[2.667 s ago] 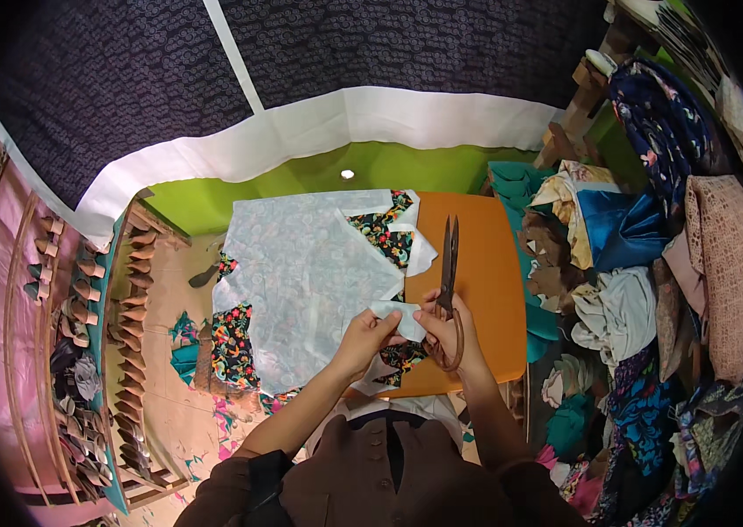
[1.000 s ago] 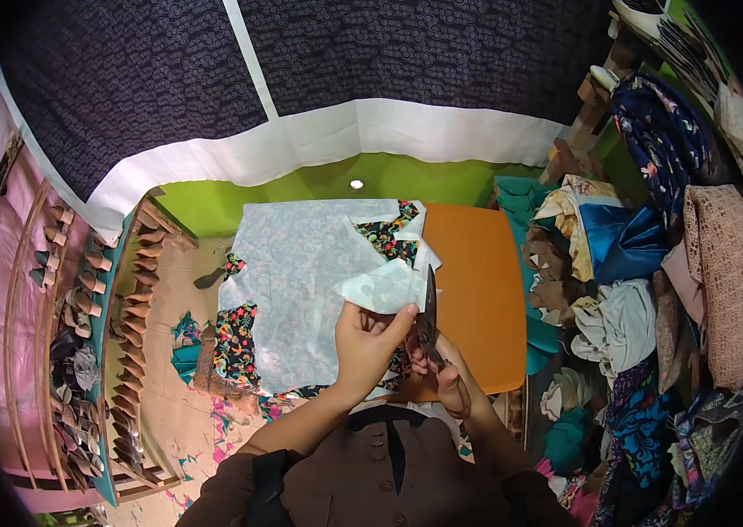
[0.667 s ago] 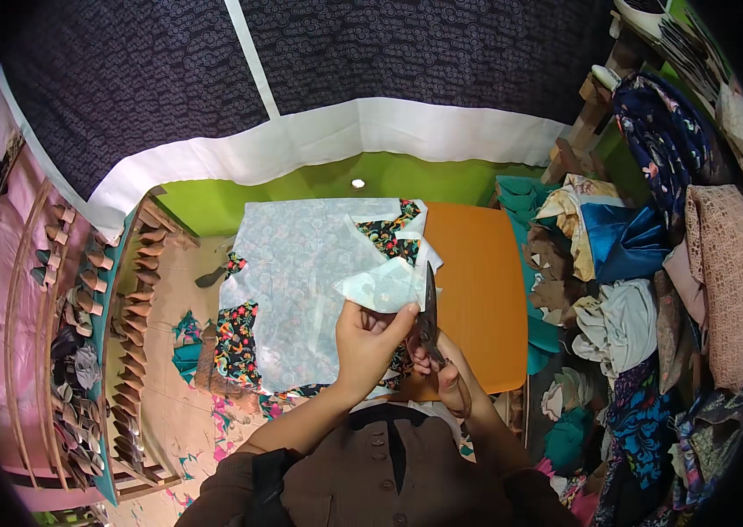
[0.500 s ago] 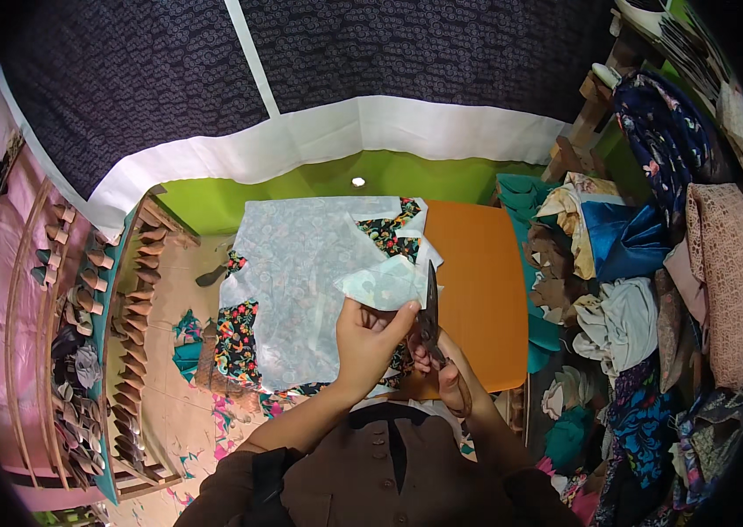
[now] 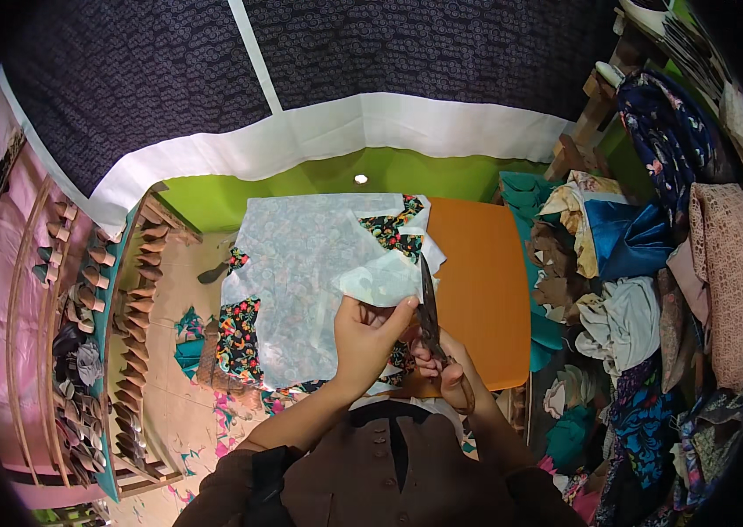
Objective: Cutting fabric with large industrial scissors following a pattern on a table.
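My left hand pinches the lower edge of a pale, white-backed fabric piece between thumb and fingers, raised over the table. Dark scissors are gripped in my right hand, their blades pointing away from me along the piece's right edge. The blades look nearly closed; whether fabric lies between them is hard to tell. Underneath spreads a large whitish sheet over black floral fabric, which shows at the left edge and near the top right.
The orange tabletop shows at the right. Piled fabrics line the right side. Shoe-shaped forms stand on a rack at the left. Fabric scraps lie on the floor, and a dark patterned curtain hangs beyond the table.
The scissors and the held piece have shifted slightly left. A small white strip beyond the piece no longer shows, and more black floral fabric is visible there.
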The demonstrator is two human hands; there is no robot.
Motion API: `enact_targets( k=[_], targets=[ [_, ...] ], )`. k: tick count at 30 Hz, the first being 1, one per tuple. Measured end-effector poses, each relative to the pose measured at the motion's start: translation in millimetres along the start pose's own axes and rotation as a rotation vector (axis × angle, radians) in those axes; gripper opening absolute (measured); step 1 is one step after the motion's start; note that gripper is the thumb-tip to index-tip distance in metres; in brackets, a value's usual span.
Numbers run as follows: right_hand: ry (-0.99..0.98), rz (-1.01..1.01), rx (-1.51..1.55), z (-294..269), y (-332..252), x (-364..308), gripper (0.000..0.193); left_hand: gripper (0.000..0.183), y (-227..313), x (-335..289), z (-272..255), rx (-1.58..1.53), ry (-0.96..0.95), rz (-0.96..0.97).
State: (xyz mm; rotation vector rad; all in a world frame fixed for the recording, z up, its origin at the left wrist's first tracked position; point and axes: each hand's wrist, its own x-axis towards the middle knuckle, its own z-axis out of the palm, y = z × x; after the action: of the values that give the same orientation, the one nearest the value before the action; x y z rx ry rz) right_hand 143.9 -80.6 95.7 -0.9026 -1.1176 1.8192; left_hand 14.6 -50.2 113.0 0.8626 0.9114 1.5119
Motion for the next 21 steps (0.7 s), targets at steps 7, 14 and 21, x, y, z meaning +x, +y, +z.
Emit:
enact_targets(
  k=[7, 14, 21],
  targets=[
    [0.027, 0.126, 0.091, -5, 2, 2, 0.059, 0.037, 3, 3, 0, -0.001, 0.013, -0.006],
    [-0.003, 0.042, 0.022, -6, 8, 4, 0.046, 0.035, 1, 4, 0, -0.025, 0.031, 0.016],
    [0.052, 0.087, -0.076, 2, -1, 3, 0.101, 0.034, -1, 2, 0, -0.009, 0.022, 0.049]
  ],
)
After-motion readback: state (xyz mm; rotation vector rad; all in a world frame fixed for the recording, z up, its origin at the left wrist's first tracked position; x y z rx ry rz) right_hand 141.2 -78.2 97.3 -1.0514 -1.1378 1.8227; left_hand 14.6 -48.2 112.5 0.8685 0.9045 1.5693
